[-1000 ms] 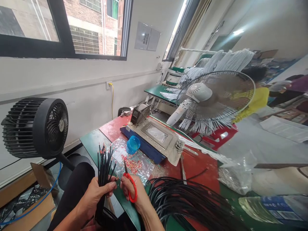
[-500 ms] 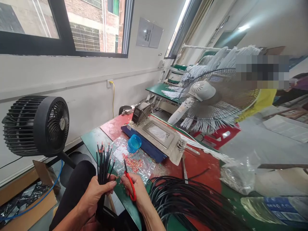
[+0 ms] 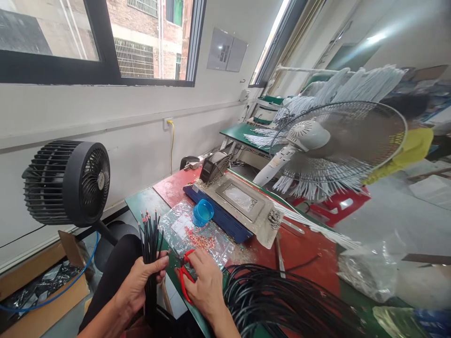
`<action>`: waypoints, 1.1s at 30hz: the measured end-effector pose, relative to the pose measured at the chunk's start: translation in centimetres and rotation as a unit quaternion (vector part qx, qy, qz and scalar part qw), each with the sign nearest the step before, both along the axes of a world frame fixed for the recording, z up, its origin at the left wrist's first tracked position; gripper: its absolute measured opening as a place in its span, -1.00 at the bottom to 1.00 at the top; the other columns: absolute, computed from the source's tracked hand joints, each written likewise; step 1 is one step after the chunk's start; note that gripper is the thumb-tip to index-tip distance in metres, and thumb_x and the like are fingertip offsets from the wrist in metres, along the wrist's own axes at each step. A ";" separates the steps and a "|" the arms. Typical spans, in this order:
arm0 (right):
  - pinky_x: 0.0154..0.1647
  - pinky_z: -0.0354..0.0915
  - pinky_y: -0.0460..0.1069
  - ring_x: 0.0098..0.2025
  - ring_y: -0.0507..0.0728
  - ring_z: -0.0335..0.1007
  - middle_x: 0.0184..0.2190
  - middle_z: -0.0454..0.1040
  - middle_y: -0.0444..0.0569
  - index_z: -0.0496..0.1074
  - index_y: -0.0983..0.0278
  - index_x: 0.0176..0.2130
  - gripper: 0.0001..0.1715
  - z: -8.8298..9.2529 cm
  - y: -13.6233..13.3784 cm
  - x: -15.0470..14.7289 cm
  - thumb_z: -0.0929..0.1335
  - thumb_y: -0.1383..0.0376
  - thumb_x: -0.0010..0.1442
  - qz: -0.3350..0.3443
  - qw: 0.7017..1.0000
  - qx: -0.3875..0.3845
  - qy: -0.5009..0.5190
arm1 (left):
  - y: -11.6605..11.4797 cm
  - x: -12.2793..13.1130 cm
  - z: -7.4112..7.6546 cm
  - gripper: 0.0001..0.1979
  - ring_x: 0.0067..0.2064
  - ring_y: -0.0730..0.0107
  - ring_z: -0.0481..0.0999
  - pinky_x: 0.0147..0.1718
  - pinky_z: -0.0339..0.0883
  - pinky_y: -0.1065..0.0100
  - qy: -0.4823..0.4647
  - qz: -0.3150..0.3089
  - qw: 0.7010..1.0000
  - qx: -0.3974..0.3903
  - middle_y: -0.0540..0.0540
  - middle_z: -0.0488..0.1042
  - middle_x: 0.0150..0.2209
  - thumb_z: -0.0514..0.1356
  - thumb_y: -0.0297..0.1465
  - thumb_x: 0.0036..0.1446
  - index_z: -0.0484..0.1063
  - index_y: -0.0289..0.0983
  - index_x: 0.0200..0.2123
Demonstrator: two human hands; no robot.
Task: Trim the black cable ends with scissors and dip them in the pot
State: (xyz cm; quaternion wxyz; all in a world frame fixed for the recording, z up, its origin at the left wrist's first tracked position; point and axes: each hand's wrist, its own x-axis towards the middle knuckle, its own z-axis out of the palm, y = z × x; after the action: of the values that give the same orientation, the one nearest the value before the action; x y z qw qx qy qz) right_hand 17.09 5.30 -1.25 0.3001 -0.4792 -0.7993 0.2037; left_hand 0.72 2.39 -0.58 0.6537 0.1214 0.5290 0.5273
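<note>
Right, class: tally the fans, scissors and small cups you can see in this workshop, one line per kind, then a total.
Fans: 2, a black fan and a white fan
Red scissors: 1
Blue cup: 1
Total: 4

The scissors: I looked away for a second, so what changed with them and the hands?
The right hand lowered the red scissors from upright to flat on the table's edge, fingers over them. The left hand keeps its grip on the black wire bundle, upright as before.

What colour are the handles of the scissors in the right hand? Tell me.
Red. The scissors show best in the head view, under the right hand.
</note>
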 end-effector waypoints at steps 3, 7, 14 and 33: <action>-0.35 0.01 -0.06 -0.35 0.09 0.20 -0.43 0.36 -0.10 0.37 0.25 -0.40 -0.92 -0.6 -0.1 -0.1 0.34 0.31 -0.02 -0.008 0.998 0.044 -0.045 | 0.1 -0.2 0.0 -0.66 -0.61 0.60 0.23 -0.63 0.16 0.58 -0.038 0.012 0.999 -0.014 0.01 0.31 -0.61 0.45 -0.43 -0.31 0.50 -0.43 -0.38; -0.37 -0.03 -0.06 -0.37 0.08 0.18 -0.45 0.35 -0.12 0.36 0.23 -0.41 -0.96 -1.3 -0.1 -0.1 0.33 0.32 0.01 -0.013 0.993 0.085 -0.076 | -0.2 -0.2 0.3 -0.70 -0.60 0.61 0.24 -0.64 0.15 0.60 -0.038 0.000 0.999 0.000 -0.01 0.32 -0.60 0.43 -0.43 -0.26 0.50 -0.44 -0.40; -0.41 -0.10 -0.03 -0.44 0.06 0.16 -0.53 0.32 -0.10 0.35 0.23 -0.47 -0.78 -1.4 -0.6 0.1 0.23 0.33 0.19 -0.033 0.979 0.165 -0.118 | -0.7 -0.1 1.0 -0.68 -0.61 0.60 0.24 -0.63 0.16 0.58 -0.014 -0.006 1.000 -0.007 -0.02 0.35 -0.60 0.44 -0.42 -0.29 0.49 -0.41 -0.41; -0.74 -0.15 -0.15 -0.75 -0.11 -0.06 -0.78 0.08 -0.28 0.33 0.33 -0.53 -0.41 -2.2 0.2 -0.6 0.37 -0.16 -0.13 0.007 0.815 -0.434 0.383 | -0.7 0.9 0.4 -0.68 -0.56 0.44 0.20 -0.54 0.03 0.37 0.156 -0.098 0.982 0.050 -0.02 0.33 -0.64 0.40 -0.31 -0.31 0.51 -0.40 -0.45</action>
State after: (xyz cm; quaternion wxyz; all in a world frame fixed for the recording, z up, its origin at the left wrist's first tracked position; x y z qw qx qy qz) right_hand 16.44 5.51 -3.48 0.3416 -0.4371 -0.4515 0.6989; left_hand 1.66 1.71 -0.21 0.6049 0.2863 0.5829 0.4610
